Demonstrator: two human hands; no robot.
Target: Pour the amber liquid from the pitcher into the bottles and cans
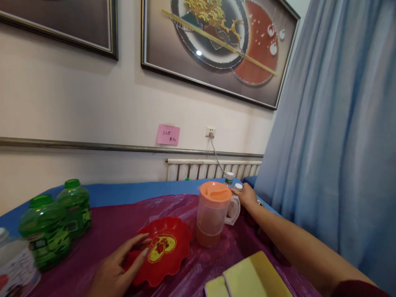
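Note:
A red scalloped plate (176, 247) with a yellow and red print lies on the purple sheet. At its left rim is my left hand (114, 266), fingers stretched and apart; whether they touch the plate I cannot tell. Behind the plate's right side stands a clear plastic pitcher (210, 218) with an orange lid and some liquid low inside. My right hand (247, 194) reaches past the pitcher's handle, its fingers closed around a small bottle with a white cap (238, 187). Most of that bottle's body is hidden by the hand and pitcher.
Two green bottles (74, 210) and a labelled white-capped bottle (15, 264) stand at left. Another white-capped container (229, 178) is behind the pitcher. A folded yellow cloth (250, 276) lies in front. Dark containers stand partly under my right forearm. A blue curtain (334, 123) hangs at right.

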